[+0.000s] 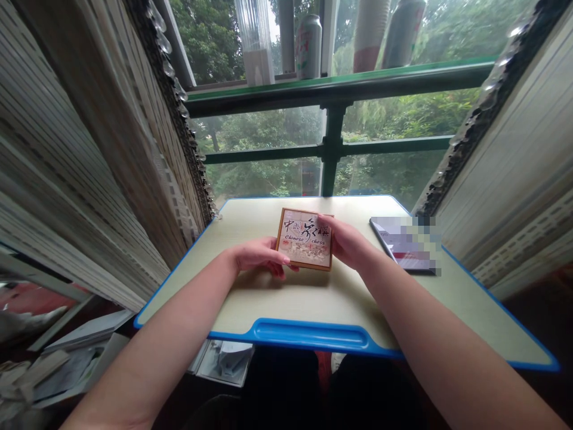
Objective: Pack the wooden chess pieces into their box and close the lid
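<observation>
A square Chinese chess box [305, 242] with a wooden rim and a printed lid is held over the middle of the pale table [242, 298], slightly tilted. My left hand [264, 255] grips its lower left side, thumb on the lid and fingers beneath. On the right edge, my right hand [342, 239] is closed around the box, with a finger lying over the upper right corner of the lid. The fingers under the box are partly hidden.
A dark-edged tablet-like item [398, 254], partly blurred out, lies on the table's right side. A blue pen trough [311, 334] runs along the front edge. Curtains [134, 119] flank both sides. Behind, a can [308, 48] and a clear cup [257, 54] stand on the window ledge.
</observation>
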`<state>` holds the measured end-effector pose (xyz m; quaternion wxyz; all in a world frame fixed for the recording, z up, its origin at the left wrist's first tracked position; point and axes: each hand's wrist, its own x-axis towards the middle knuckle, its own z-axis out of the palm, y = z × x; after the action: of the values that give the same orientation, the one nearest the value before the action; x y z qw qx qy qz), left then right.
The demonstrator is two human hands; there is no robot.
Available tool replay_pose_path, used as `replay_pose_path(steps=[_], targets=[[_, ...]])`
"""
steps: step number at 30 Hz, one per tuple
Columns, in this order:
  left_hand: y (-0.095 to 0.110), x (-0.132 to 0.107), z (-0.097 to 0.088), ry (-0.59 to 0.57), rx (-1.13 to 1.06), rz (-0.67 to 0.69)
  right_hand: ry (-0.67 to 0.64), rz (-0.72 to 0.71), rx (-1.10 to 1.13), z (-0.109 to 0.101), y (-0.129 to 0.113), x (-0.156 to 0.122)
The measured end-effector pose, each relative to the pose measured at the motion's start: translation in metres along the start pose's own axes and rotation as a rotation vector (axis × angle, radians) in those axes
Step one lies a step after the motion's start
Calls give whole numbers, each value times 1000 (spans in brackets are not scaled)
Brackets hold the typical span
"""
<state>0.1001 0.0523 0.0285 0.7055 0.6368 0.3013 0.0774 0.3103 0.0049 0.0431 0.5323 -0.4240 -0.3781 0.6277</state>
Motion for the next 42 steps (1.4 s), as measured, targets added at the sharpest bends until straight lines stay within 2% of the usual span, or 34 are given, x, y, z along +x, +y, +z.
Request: replay_pose_path(steps=[7,10,13,19,23,27,35,38,42], targets=[[0,3,5,86,46,11,-37,-121,-54,-1,-1,-3],[-4,10,6,234,64,58,-49,-188,-82,1,-4,-4],[-7,19,6,411,92,170,-59,-262,-127,1,-2,-2],[-13,27,2,558,171,277,-19,-293,-221,1,1,-2],[-13,26,-2,683,352,320,-129,-267,-306,2,-1,-6],[-15,27,-7,700,425,396,-210,-256,-401,6,1,-9],[-17,27,-9,708,604,423,-157,-360,-688,7,8,-9],[-18,26,-10,693,645,426,-200,-405,-670,6,8,-8],[-17,23,-10,597,658,414,-245,-429,-569,2,7,-5]])
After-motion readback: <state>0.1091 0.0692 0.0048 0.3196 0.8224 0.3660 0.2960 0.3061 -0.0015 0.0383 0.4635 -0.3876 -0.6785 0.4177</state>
